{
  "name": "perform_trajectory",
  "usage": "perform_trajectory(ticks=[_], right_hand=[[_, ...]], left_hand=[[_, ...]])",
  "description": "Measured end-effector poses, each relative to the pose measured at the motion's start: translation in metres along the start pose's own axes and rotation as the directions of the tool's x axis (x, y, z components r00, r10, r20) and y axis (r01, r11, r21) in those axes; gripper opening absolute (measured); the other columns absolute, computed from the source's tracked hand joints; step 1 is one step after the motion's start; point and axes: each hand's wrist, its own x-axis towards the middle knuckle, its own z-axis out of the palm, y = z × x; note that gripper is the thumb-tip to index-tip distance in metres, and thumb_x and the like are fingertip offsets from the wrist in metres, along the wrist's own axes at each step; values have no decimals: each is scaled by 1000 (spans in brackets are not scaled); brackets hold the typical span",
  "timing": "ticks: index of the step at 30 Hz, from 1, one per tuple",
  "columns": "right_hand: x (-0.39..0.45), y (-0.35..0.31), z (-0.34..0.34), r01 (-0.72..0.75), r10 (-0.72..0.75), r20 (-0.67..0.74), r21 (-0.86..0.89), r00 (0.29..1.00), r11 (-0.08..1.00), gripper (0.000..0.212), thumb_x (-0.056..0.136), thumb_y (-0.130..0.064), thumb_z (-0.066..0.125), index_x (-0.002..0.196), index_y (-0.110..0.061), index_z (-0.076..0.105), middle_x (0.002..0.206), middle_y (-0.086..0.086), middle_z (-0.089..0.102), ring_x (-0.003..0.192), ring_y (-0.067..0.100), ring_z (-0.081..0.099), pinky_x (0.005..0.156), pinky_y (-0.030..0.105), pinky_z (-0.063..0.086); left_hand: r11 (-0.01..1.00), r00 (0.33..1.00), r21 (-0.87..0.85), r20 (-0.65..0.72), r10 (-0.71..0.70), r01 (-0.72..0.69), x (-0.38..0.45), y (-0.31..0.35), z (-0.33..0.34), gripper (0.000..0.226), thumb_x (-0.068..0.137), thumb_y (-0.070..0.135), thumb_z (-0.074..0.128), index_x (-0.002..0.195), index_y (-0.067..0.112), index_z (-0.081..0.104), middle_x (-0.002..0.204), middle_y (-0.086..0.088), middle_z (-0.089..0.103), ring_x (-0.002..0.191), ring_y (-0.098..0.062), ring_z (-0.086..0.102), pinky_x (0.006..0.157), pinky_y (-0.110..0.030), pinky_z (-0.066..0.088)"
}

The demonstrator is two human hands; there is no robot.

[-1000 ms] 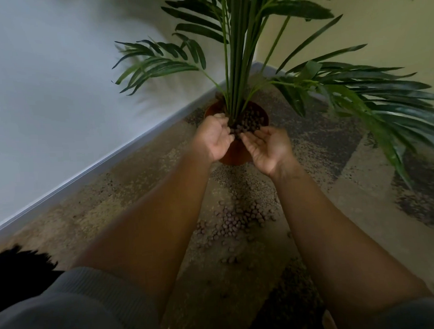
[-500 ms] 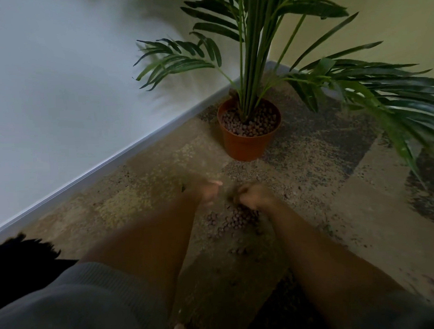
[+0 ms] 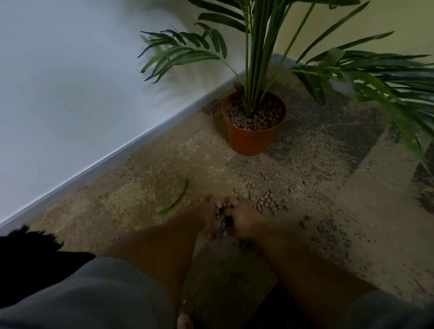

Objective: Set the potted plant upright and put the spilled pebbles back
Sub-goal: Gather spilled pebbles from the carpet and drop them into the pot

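In the lower middle, the left hand (image 3: 209,217) and right hand (image 3: 245,221) cup together around pebbles (image 3: 264,202), probably to scoop them toward the upright pot (image 3: 252,138).

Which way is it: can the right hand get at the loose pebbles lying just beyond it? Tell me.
Probably yes. The right hand is down on the carpet beside the left hand, and the spilled pebbles lie uncovered just past its fingers, with nothing between.

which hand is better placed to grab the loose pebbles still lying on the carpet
Right. The spilled pebbles lie just beyond and right of the right hand; the left hand sits on the far side from them. Both hands seem cupped together around some pebbles.
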Motion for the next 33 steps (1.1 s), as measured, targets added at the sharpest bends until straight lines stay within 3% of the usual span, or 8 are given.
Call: perform_trajectory(ticks=[7,12,18,20,22,26,29,33], right_hand=[[1,-4,-5,-44,46,-81,30,996,999,35,92,-24,57,126,-19,61,139,9,40,120,30,50,102,37,45],[5,-9,-8,-100,106,-88,76,990,992,31,93,-22,57,122,-17,63,136,10,43,115,30,55,99,37,48],[10,-4,-13,-221,281,-99,399,954,890,19,86,-16,63,103,-15,71,116,6,65,106,23,63,93,28,50],[14,1,-17,-323,436,17,697,900,640,15,86,-10,61,98,-11,71,100,6,69,91,22,68,83,30,57],[16,5,-23,-382,500,236,900,833,212,14,89,-2,57,96,-8,67,89,8,64,76,19,66,68,30,61],[11,18,-28,-327,368,451,877,813,-353,21,84,8,37,83,-6,51,74,7,42,62,14,43,47,23,54],[6,26,-28,-309,254,500,785,828,-537,12,81,-2,37,76,-6,47,71,7,45,64,17,49,47,24,49],[2,28,-30,-270,210,465,764,860,-586,15,94,-13,55,80,-8,52,70,6,50,66,14,51,45,20,50]], left_hand=[[993,993,-97,-107,57,-68,5,2,1,32,72,4,76,98,15,61,114,-12,64,106,-27,62,72,-21,45],[998,990,5,-127,61,-61,3,7,-3,15,75,19,70,71,27,58,98,0,68,103,-18,63,94,-29,48],[1000,991,8,-137,-4,5,5,9,-7,9,78,18,69,87,17,69,94,-3,67,95,-19,64,75,-27,48],[999,988,-37,-156,-7,2,6,8,-8,11,82,16,68,91,14,74,104,-4,72,101,-19,65,84,-27,49],[998,986,-60,-163,-19,9,5,8,-9,18,83,14,67,99,12,75,112,-3,71,108,-18,63,92,-25,46],[983,994,-177,-96,-54,36,4,10,-11,25,91,13,59,113,8,71,122,-7,68,111,-19,62,86,-21,47],[871,988,-468,39,-152,152,4,16,-16,26,92,4,57,116,0,65,118,-13,66,95,-18,61,84,-25,52],[355,945,-878,272,-182,321,-1,31,-23,11,92,-2,57,94,6,63,100,-3,62,87,-8,58,85,-22,54]])
